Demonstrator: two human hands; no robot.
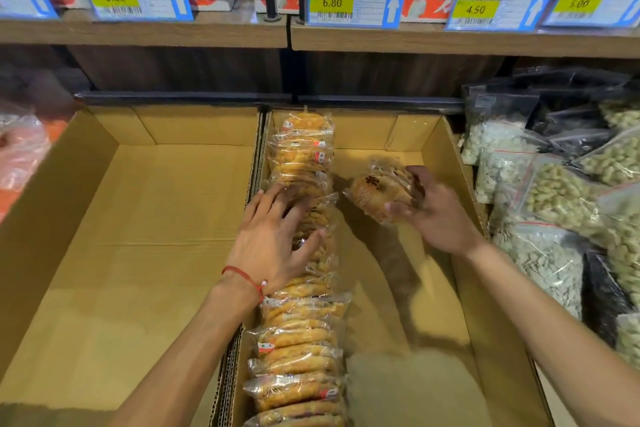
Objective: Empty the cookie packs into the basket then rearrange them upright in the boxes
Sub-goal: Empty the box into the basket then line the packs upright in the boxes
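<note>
Round golden-brown cookies are seen sealed in clear wrap with a small red-and-white label. A row of packs (301,340) is stood on edge along the left wall of the right box (433,135), its long axis running from near to far; the overlap keeps an exact count from being made. One loose pack (379,192) is gripped, tilted, by the curled fingers of the right hand (436,215) above the box floor. The left hand (273,236) is laid flat on the row, fingers spread. Two boxes are set side by side; the left box (138,218) touches the right. Nut bags (554,191) are piled at the right, and four yellow price tags (332,3) are hung above.
</note>
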